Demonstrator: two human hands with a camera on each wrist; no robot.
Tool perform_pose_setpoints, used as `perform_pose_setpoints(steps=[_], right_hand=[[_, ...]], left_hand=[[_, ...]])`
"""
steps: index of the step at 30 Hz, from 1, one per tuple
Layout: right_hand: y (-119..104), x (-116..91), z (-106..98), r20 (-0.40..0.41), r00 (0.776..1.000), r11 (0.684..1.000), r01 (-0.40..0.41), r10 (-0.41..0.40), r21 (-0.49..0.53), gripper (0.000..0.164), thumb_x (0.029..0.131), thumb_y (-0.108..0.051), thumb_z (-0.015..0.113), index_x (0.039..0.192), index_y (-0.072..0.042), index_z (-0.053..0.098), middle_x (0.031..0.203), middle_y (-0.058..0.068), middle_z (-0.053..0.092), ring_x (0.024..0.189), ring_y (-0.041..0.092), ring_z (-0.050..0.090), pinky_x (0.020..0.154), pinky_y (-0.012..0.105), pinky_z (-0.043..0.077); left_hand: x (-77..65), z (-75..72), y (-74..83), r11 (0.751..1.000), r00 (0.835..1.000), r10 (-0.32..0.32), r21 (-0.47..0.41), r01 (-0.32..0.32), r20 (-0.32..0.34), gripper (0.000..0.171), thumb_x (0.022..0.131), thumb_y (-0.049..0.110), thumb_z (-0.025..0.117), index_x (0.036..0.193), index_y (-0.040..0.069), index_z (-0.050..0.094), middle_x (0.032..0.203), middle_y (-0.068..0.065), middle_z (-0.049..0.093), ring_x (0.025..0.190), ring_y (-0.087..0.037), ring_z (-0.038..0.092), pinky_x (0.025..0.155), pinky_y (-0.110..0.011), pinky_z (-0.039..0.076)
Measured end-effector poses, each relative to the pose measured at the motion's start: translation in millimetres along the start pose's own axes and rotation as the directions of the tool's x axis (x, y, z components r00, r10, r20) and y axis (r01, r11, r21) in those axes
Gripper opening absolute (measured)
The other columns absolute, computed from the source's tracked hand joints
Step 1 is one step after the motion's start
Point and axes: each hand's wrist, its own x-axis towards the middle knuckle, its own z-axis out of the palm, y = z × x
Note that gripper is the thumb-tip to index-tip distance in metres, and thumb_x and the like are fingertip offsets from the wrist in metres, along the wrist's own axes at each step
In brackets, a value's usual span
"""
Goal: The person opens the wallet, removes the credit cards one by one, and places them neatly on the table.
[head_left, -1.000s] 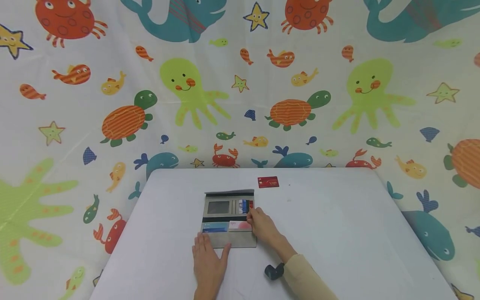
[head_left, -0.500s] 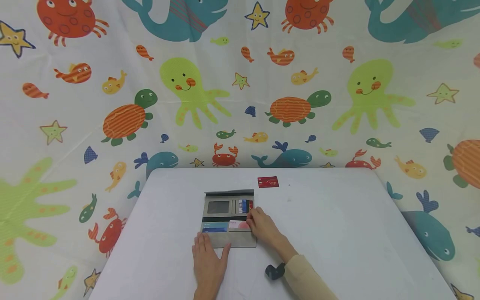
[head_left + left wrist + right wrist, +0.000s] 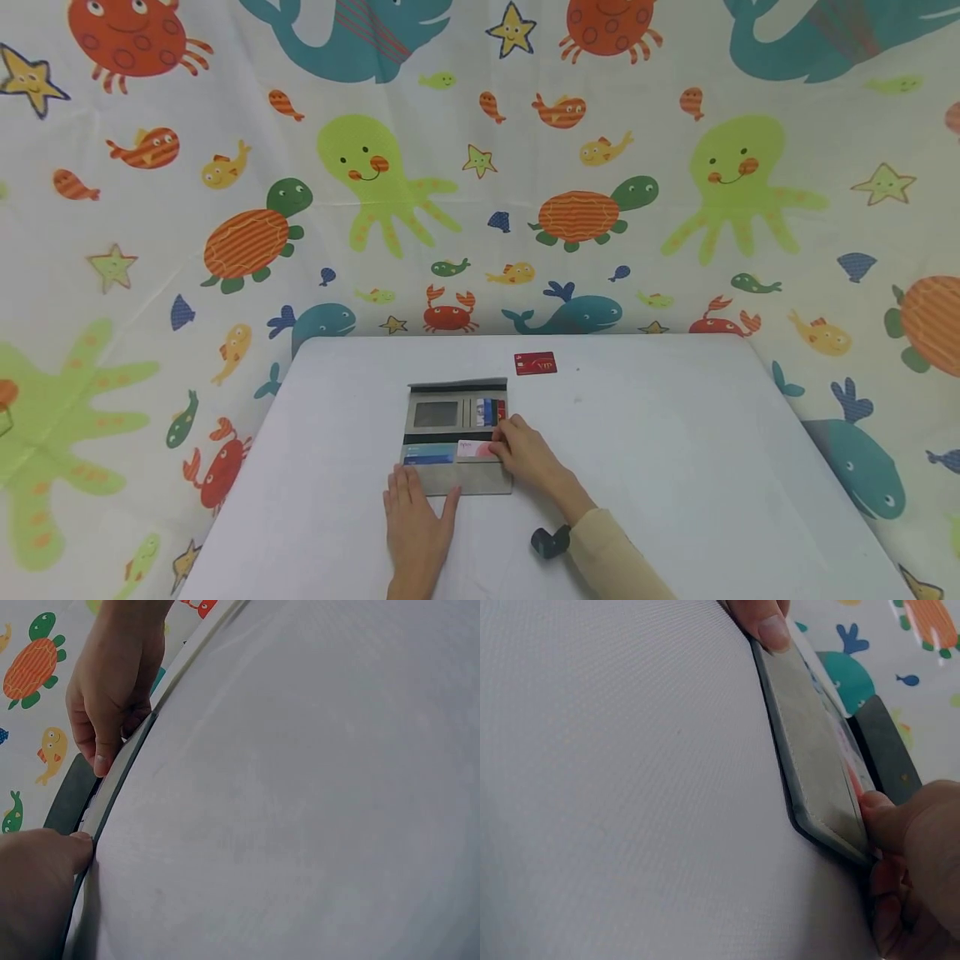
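An unfolded grey wallet (image 3: 472,479) lies on the white table with its inside facing up. My left hand (image 3: 420,525) rests flat on its lower left edge, fingers straight; in the left wrist view its thumb touches the wallet's rim. At the wallet's right side, my right hand (image 3: 528,454) pinches the right end of a pink-and-white card (image 3: 472,449) that sits in the lower pocket. The right thumb (image 3: 876,802) lies against that card, with the other fingers curled by the wallet's edge. A blue card (image 3: 429,454) sits beside it, and several narrow cards (image 3: 487,412) fill the upper slots.
A red VIP card (image 3: 536,363) lies on the table (image 3: 675,450) behind the wallet. A dark device (image 3: 551,542) is at my right wrist. Behind the table's far edge hangs a cloth (image 3: 480,250) printed with sea animals.
My right thumb has shifted slightly left onto the pink-and-white card, while that hand stays at the wallet's right side. My left hand has kept its place.
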Motion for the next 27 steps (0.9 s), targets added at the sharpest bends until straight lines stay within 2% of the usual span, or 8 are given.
perform_pose_setpoints(steps=[7, 17, 27], right_hand=[[-6, 1, -2, 0.001, 1.000, 0.999, -0.029, 0.029, -0.019, 0.018, 0.094, -0.028, 0.070, 0.100, -0.014, 0.061, 0.089, -0.002, 0.052, 0.075, 0.009, 0.052, 0.071, 0.022, 0.054], [-5, 4, -1, -0.018, 0.999, 0.999, -0.052, 0.051, -0.018, 0.017, 0.099, -0.025, 0.063, 0.103, -0.010, 0.056, 0.094, 0.002, 0.047, 0.073, 0.011, 0.053, 0.069, 0.022, 0.053], [-1, 13, -2, -0.027, 0.996, 0.996, -0.089, 0.090, 0.009, 0.019, 0.101, -0.026, 0.060, 0.108, -0.010, 0.055, 0.098, 0.003, 0.050, 0.078, 0.012, 0.054, 0.070, 0.024, 0.052]], left_hand=[[0.3, 2.0, -0.8, 1.000, 1.000, 0.000, 0.011, 0.000, 0.002, 0.098, 0.087, 0.055, 0.070, 0.148, -0.012, 0.035, 0.160, -0.032, 0.028, 0.150, -0.046, 0.026, 0.122, -0.061, 0.024], [-0.1, 2.6, 0.4, 1.000, 1.000, 0.010, -0.010, -0.010, -0.012, 0.096, 0.087, 0.055, 0.070, 0.147, -0.013, 0.036, 0.158, -0.033, 0.029, 0.149, -0.047, 0.028, 0.121, -0.061, 0.024], [1.3, 5.4, 4.6, 1.000, 1.000, 0.003, -0.014, -0.003, -0.016, 0.096, 0.087, 0.051, 0.072, 0.147, -0.014, 0.035, 0.158, -0.034, 0.029, 0.148, -0.049, 0.028, 0.121, -0.063, 0.025]])
